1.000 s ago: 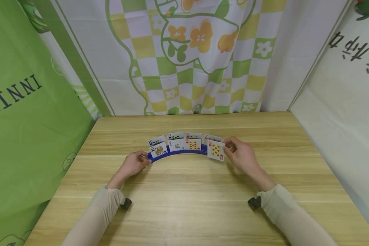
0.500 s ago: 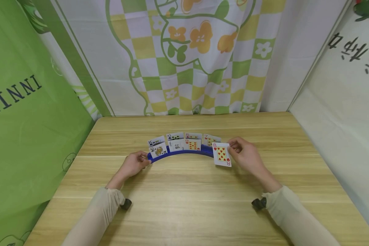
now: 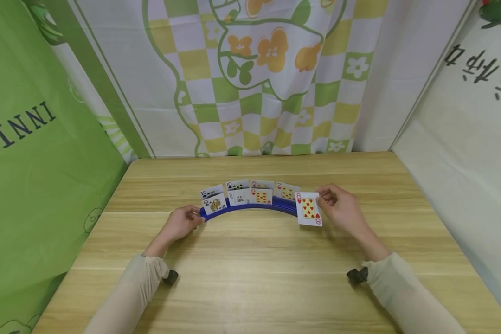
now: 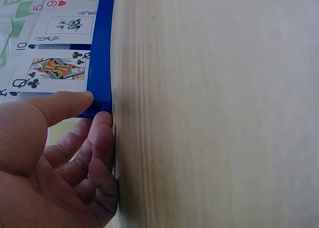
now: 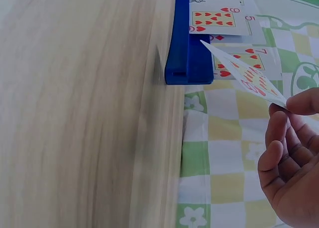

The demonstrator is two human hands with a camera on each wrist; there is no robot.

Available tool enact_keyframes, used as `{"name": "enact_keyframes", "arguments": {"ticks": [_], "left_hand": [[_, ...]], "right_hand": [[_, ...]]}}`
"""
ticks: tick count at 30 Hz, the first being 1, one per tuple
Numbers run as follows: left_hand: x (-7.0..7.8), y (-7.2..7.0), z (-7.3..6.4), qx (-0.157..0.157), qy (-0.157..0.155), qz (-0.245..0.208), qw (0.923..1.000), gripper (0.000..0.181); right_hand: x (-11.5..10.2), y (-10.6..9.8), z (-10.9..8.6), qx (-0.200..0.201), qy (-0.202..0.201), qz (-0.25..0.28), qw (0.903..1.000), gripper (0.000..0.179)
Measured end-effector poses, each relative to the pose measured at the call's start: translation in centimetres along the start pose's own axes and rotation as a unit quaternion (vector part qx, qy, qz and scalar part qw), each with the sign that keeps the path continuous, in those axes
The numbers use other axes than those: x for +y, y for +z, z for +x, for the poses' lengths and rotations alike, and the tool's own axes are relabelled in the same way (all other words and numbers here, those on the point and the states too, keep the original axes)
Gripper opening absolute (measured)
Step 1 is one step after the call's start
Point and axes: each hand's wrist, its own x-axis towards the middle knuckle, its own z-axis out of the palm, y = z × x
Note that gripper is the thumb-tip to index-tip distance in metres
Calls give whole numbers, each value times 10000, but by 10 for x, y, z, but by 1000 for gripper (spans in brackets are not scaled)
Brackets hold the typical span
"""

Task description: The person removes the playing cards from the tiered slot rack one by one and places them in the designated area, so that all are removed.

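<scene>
By the blue rack's [image 3: 283, 204] right end, pinched the eight of hearts [image 3: 309, 209], lengthwise near-upright, by its right edge in the nearer right hand's [image 3: 343, 208] fingers while gripping the left end with the left hand [image 3: 181, 221].

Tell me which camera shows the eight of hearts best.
The head view: the eight of hearts faces the camera, its print readable, with only part of one edge covered by the right hand. The right wrist view shows it steeply slanted, though the pinch is clearer there. The left wrist view doesn't show it.
</scene>
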Motion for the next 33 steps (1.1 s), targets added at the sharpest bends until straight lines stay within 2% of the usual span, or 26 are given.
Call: {"name": "enact_keyframes", "arguments": {"ticks": [10,17,24,33], "left_hand": [[0,0,-1,11,56,30,10000,31],[2,0,-2,37,62,65,10000,31],[2,-1,-2,37,97,52,9999,31],[1,-1,-2,38,95,65,9999,31]], "right_hand": [[6,-7,0,162,-2,68,9998,19],[11,-14,5,101,234,166,9995,22],[19,-16,16,-80,636,434,9970,28],[33,-10,37,-263,872,302,9954,34]]}}
